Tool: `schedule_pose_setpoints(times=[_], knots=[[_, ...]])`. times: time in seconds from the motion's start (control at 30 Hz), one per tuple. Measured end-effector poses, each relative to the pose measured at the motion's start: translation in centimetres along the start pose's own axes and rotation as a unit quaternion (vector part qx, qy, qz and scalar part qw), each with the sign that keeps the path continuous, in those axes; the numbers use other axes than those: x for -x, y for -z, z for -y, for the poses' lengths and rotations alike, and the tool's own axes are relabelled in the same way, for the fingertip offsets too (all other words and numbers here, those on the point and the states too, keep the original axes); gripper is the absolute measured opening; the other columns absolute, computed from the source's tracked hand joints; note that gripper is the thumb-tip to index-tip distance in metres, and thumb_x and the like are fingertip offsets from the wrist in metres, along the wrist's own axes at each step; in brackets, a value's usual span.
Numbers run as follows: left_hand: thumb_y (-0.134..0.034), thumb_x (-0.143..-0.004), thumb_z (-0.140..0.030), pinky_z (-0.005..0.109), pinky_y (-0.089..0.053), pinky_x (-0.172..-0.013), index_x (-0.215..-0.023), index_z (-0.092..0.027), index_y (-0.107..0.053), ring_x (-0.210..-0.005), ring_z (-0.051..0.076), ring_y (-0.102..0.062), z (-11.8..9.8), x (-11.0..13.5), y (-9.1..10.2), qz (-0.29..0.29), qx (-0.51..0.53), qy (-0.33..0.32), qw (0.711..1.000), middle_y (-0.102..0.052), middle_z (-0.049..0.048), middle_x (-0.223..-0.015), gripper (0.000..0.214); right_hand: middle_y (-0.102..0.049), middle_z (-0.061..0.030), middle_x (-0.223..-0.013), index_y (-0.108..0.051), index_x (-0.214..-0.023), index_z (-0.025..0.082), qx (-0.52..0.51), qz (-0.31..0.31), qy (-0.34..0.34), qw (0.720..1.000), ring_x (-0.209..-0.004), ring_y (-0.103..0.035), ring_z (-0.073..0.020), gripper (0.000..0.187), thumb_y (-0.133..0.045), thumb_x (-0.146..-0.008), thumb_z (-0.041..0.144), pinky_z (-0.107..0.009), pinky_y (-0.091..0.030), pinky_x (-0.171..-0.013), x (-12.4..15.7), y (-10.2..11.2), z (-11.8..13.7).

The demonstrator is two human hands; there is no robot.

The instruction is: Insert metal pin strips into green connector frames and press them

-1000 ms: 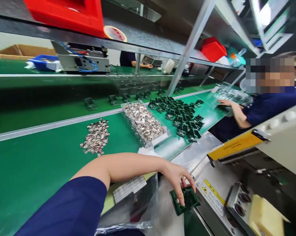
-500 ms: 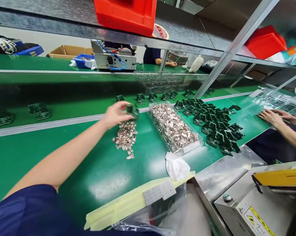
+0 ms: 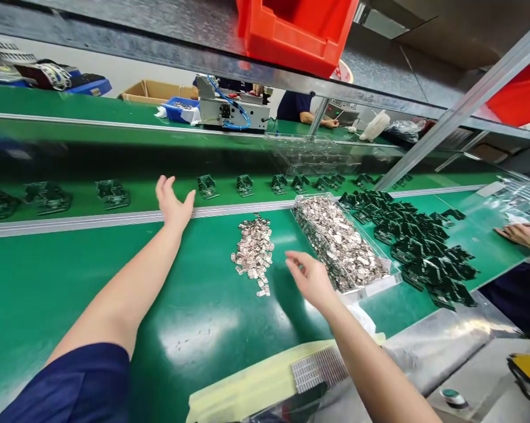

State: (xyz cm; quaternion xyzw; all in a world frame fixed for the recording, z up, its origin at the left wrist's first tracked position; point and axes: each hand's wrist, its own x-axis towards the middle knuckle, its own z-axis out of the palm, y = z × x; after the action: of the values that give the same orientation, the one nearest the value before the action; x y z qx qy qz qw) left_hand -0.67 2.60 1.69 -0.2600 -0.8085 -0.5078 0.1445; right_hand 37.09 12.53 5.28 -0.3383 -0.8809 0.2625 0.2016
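My left hand (image 3: 175, 202) reaches over the far strip, its thumb and fingers spread and nothing between them. Green circuit boards stand in a row along that strip; one circuit board (image 3: 207, 187) is just right of the hand and another circuit board (image 3: 112, 194) is to its left. My right hand (image 3: 311, 279) hovers over the green table between a loose pile of small metal pieces (image 3: 254, 247) and a clear box (image 3: 391, 279) filled with similar pieces. Its fingers are bent, with a gap between thumb and forefinger, and nothing shows in them.
A heap of circuit boards (image 3: 415, 241) lies right of the clear box. Farther right is another person's hand (image 3: 527, 235). A metal shelf with a red bin (image 3: 298, 41) hangs above. Yellow tape (image 3: 242, 382) and a gridded silver block (image 3: 320, 370) lie at the front edge.
My left hand has let go of the circuit board it held above the metal pieces and moved left. My right hand has come into view. The camera view has shifted left.
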Motion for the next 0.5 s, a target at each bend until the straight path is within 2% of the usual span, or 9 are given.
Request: schedule_pose_setpoints(times=[0.07, 0.13, 0.17, 0.3, 0.37, 0.43, 0.5], knots=[[-0.067, -0.080, -0.029, 0.044, -0.021, -0.118, -0.136, -0.013, -0.042, -0.147, 0.030, -0.020, 2.1, 0.0, 3.0, -0.124, -0.080, 0.004, 0.989, -0.024, 0.0181, -0.155, 0.063, -0.070, -0.0062, -0.086, -0.072, -0.101, 0.019, 0.015, 0.005, -0.005, 1.000, -0.072, -0.064, -0.0192, 0.023, -0.057, -0.085, 0.026, -0.031, -0.051, -0.071, -3.7, -2.0, -0.2], [-0.069, -0.078, -0.030, 0.049, -0.022, -0.117, -0.138, -0.015, -0.039, -0.147, 0.033, -0.020, 3.9, -0.6, 5.5, -0.192, -0.131, 0.058, 0.971, -0.020, 0.0188, -0.157, 0.069, -0.067, -0.0067, -0.083, -0.074, -0.094, 0.018, 0.022, 0.004, -0.005, 1.000, -0.070, -0.062, -0.0197, 0.019, -0.062, -0.080, 0.024, -0.032, -0.049, -0.072, -5.7, -3.4, -0.5], [-0.071, -0.076, -0.031, 0.052, -0.023, -0.116, -0.140, -0.015, -0.036, -0.147, 0.035, -0.020, 4.6, -1.0, 6.4, -0.206, -0.144, 0.089, 0.964, -0.019, 0.0199, -0.158, 0.074, -0.065, -0.0065, -0.080, -0.074, -0.090, 0.018, 0.025, 0.004, -0.005, 1.000, -0.068, -0.061, -0.0197, 0.017, -0.063, -0.078, 0.023, -0.033, -0.048, -0.071, -6.2, -3.8, -0.8], [-0.076, -0.072, -0.031, 0.055, -0.023, -0.115, -0.142, -0.016, -0.030, -0.147, 0.036, -0.018, 6.3, -3.4, 7.4, -0.196, -0.140, 0.153, 0.958, -0.018, 0.0222, -0.159, 0.085, -0.058, -0.0032, -0.072, -0.070, -0.077, 0.020, 0.026, 0.000, 0.009, 1.000, -0.062, -0.056, -0.0184, 0.011, -0.060, -0.076, 0.024, -0.031, -0.044, -0.064, -5.6, -4.1, -2.1], [-0.073, -0.075, -0.027, 0.054, -0.029, -0.113, -0.138, -0.015, -0.035, -0.143, 0.035, -0.030, 6.6, -4.5, 7.4, -0.183, -0.123, 0.168, 0.961, -0.034, 0.0235, -0.151, 0.074, -0.055, -0.0020, -0.070, -0.067, -0.072, 0.020, 0.020, 0.003, 0.019, 1.000, -0.062, -0.056, -0.0180, 0.012, -0.058, -0.078, 0.026, -0.030, -0.044, -0.062, -4.7, -3.7, -2.8], [-0.067, -0.080, -0.021, 0.053, -0.037, -0.108, -0.131, -0.010, -0.043, -0.130, 0.034, -0.048, 6.5, -5.1, 7.7, -0.175, -0.104, 0.186, 0.961, -0.054, 0.0225, -0.134, 0.057, -0.056, -0.0022, -0.071, -0.065, -0.072, 0.020, 0.015, 0.004, 0.020, 1.000, -0.063, -0.057, -0.0178, 0.015, -0.056, -0.081, 0.028, -0.030, -0.045, -0.062, -3.9, -3.4, -3.3], [-0.062, -0.084, -0.019, 0.052, -0.041, -0.105, -0.127, -0.006, -0.045, -0.119, 0.032, -0.058, 6.3, -5.1, 8.0, -0.167, -0.089, 0.187, 0.964, -0.062, 0.0195, -0.122, 0.048, -0.059, -0.0031, -0.075, -0.065, -0.077, 0.019, 0.015, 0.004, 0.011, 1.000, -0.066, -0.059, -0.0175, 0.017, -0.053, -0.084, 0.028, -0.029, -0.047, -0.064, -3.4, -3.4, -3.6]])
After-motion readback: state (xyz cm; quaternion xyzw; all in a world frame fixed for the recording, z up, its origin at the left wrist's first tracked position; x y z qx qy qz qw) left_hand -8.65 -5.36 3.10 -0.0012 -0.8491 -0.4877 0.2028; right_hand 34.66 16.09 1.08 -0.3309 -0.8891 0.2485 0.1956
